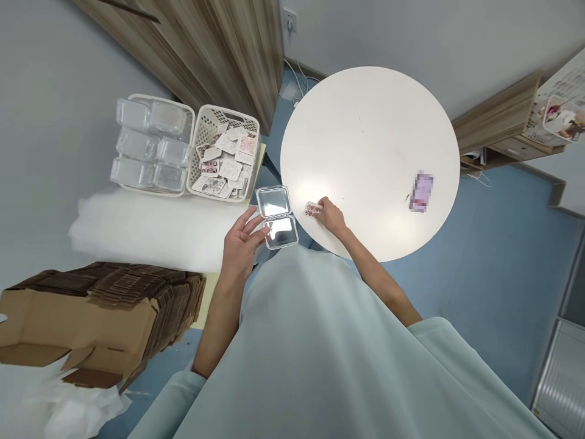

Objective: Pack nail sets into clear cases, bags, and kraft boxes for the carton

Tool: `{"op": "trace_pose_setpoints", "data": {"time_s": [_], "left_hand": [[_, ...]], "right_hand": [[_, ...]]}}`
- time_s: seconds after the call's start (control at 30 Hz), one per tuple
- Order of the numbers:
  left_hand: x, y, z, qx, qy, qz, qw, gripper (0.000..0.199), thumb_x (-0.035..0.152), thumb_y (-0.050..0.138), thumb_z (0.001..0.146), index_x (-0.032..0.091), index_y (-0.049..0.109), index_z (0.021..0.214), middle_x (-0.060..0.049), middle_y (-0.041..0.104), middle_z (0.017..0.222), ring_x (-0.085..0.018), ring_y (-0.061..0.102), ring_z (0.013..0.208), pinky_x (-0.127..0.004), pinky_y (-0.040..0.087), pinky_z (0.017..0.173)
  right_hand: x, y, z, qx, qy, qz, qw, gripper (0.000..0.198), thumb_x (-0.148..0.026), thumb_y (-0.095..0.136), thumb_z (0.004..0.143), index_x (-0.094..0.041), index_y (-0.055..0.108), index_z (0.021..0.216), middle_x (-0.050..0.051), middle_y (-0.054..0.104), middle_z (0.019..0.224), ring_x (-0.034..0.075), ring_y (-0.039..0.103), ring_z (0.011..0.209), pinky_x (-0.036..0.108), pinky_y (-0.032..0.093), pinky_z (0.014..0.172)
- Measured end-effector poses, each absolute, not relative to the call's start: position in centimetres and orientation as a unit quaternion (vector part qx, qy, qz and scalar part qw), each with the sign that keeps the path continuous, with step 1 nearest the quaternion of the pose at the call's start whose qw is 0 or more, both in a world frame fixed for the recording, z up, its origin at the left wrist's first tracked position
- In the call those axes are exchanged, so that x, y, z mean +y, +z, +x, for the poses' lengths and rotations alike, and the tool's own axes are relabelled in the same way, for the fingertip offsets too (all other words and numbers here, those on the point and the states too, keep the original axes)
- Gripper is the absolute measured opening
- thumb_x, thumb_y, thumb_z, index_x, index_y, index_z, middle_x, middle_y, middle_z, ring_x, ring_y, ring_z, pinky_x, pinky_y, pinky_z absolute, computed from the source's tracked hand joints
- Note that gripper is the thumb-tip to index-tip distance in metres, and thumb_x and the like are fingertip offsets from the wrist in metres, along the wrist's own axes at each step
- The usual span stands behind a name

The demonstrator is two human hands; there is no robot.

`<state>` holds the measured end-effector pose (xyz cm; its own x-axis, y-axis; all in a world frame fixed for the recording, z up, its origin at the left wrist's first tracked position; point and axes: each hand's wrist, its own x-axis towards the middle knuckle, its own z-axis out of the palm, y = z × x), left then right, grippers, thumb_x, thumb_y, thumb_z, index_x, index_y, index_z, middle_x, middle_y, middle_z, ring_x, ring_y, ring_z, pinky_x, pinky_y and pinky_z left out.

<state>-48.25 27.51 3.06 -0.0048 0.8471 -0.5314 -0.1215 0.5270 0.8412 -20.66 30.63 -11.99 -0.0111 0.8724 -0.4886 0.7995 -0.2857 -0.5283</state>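
Observation:
My left hand (242, 241) grips a clear hinged plastic box (280, 231) by its left side, the lid folded back and the inside showing nothing. Just right of it, at the near left edge of the round white table (365, 140), my right hand (331, 216) pinches a small white card (313, 210) with dark red oval pieces on it, which look like press-on nails. The card is apart from the box, and its right end is hidden by my fingers.
On the left stand a white basket (192, 190) of similar cards and another basket (150, 97) of clear plastic boxes (137, 143). Below them lie a white wrap roll (150, 228) and flattened cardboard boxes (91, 317). A blurred purple phone-like object (421, 192) rests at the table's right.

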Motion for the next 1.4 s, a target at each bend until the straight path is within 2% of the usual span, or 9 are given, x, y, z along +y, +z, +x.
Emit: {"op": "trace_pose_setpoints", "data": {"time_s": [0.2, 0.47, 0.6, 0.73, 0.83, 1.1, 1.2, 1.3, 1.4], "left_hand": [[29.2, 2.8, -46.8, 0.573, 0.358, 0.311, 0.669, 0.08, 0.036, 0.09, 0.079, 0.022, 0.058, 0.151, -0.017, 0.067, 0.148, -0.031, 0.075, 0.116, -0.047, 0.063, 0.099], [30.9, 1.7, -43.7, 0.508, 0.319, 0.353, 0.718, 0.08, 0.037, 0.088, 0.083, 0.022, 0.054, 0.154, -0.018, 0.062, 0.154, -0.03, 0.077, 0.112, -0.044, 0.063, 0.097], [31.3, 1.7, -41.9, 0.474, 0.303, 0.376, 0.736, 0.082, 0.039, 0.089, 0.083, 0.021, 0.053, 0.155, -0.019, 0.06, 0.155, -0.03, 0.077, 0.113, -0.042, 0.064, 0.095], [31.6, 2.3, -40.3, 0.45, 0.288, 0.386, 0.752, 0.085, 0.04, 0.09, 0.082, 0.022, 0.052, 0.156, -0.02, 0.059, 0.157, -0.031, 0.077, 0.113, -0.043, 0.063, 0.095], [31.8, 2.9, -39.5, 0.442, 0.279, 0.393, 0.756, 0.085, 0.04, 0.091, 0.081, 0.021, 0.054, 0.155, -0.02, 0.058, 0.158, -0.03, 0.076, 0.116, -0.042, 0.064, 0.095], [31.9, 3.5, -38.7, 0.429, 0.279, 0.409, 0.756, 0.087, 0.042, 0.093, 0.078, 0.022, 0.055, 0.154, -0.02, 0.057, 0.158, -0.03, 0.075, 0.117, -0.042, 0.064, 0.095], [31.7, 3.5, -38.7, 0.432, 0.286, 0.41, 0.751, 0.088, 0.043, 0.094, 0.078, 0.023, 0.055, 0.154, -0.02, 0.057, 0.158, -0.03, 0.076, 0.115, -0.042, 0.064, 0.095], [31.6, 3.7, -38.6, 0.433, 0.291, 0.41, 0.748, 0.087, 0.043, 0.094, 0.078, 0.023, 0.056, 0.153, -0.02, 0.057, 0.158, -0.031, 0.076, 0.115, -0.042, 0.065, 0.094], [31.5, 3.9, -38.6, 0.432, 0.291, 0.411, 0.748, 0.085, 0.043, 0.093, 0.078, 0.023, 0.057, 0.152, -0.019, 0.058, 0.158, -0.031, 0.076, 0.115, -0.041, 0.065, 0.092]], "right_hand": [[28.3, -10.0, -18.3, -0.538, 0.416, -0.715, 0.161, 0.018, -0.039, 0.053, 0.101, -0.026, 0.05, 0.113, 0.006, 0.071, 0.116, 0.019, 0.061, 0.073, 0.032, 0.04, 0.064], [26.1, -2.1, -15.3, -0.412, 0.407, -0.724, 0.375, 0.035, -0.055, 0.069, 0.095, -0.027, 0.054, 0.109, 0.002, 0.068, 0.119, 0.008, 0.054, 0.054, 0.03, 0.049, 0.057], [25.5, 2.8, -15.5, -0.407, 0.404, -0.694, 0.435, 0.039, -0.059, 0.074, 0.093, -0.028, 0.057, 0.108, -0.001, 0.069, 0.105, 0.008, 0.055, 0.053, 0.029, 0.049, 0.057], [25.1, 5.6, -16.4, -0.446, 0.419, -0.675, 0.413, 0.037, -0.059, 0.074, 0.094, -0.028, 0.06, 0.108, -0.008, 0.054, 0.067, 0.012, 0.054, 0.052, 0.029, 0.044, 0.058], [25.0, 6.0, -16.6, -0.481, 0.413, -0.672, 0.383, 0.033, -0.056, 0.072, 0.096, -0.027, 0.062, 0.108, -0.009, 0.052, 0.061, 0.013, 0.053, 0.053, 0.029, 0.04, 0.06], [24.3, 5.0, -16.0, -0.544, 0.394, -0.662, 0.332, 0.026, -0.049, 0.068, 0.101, -0.027, 0.065, 0.115, -0.004, 0.066, 0.079, 0.015, 0.057, 0.064, 0.029, 0.041, 0.064], [24.0, 5.1, -16.2, -0.577, 0.375, -0.649, 0.324, 0.02, -0.042, 0.066, 0.103, -0.027, 0.066, 0.116, 0.0, 0.071, 0.098, 0.014, 0.059, 0.067, 0.029, 0.045, 0.068], [24.0, 5.5, -16.6, -0.605, 0.35, -0.642, 0.315, 0.017, -0.039, 0.064, 0.105, -0.028, 0.067, 0.117, 0.003, 0.068, 0.116, 0.013, 0.06, 0.07, 0.03, 0.047, 0.069], [24.0, 5.8, -16.8, -0.624, 0.322, -0.65, 0.29, 0.019, -0.038, 0.061, 0.107, -0.028, 0.067, 0.122, 0.005, 0.064, 0.122, 0.012, 0.059, 0.07, 0.029, 0.046, 0.065]]}}
